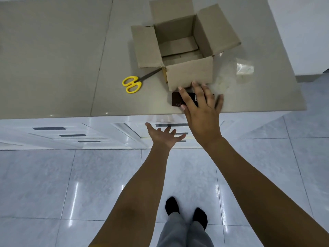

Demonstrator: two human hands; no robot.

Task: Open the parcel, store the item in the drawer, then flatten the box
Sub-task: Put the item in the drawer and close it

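An open cardboard box (189,73) stands on the grey counter (71,59), its flaps spread and nothing visible inside but its bottom flaps. Just in front of it lies a small dark brown item (176,101), near the counter's front edge. My right hand (201,111) hovers over that item with fingers spread, covering most of it; whether it touches is unclear. My left hand (163,136) is lower, open with the palm up, in front of the white drawer fronts (170,125) below the counter. The drawers look closed.
Yellow-handled scissors (132,83) lie left of the box. Crumpled clear plastic (244,68) sits to the box's right. More drawer fronts with dark handle slots (49,128) run along the left. Glossy floor tiles and my feet (187,209) are below.
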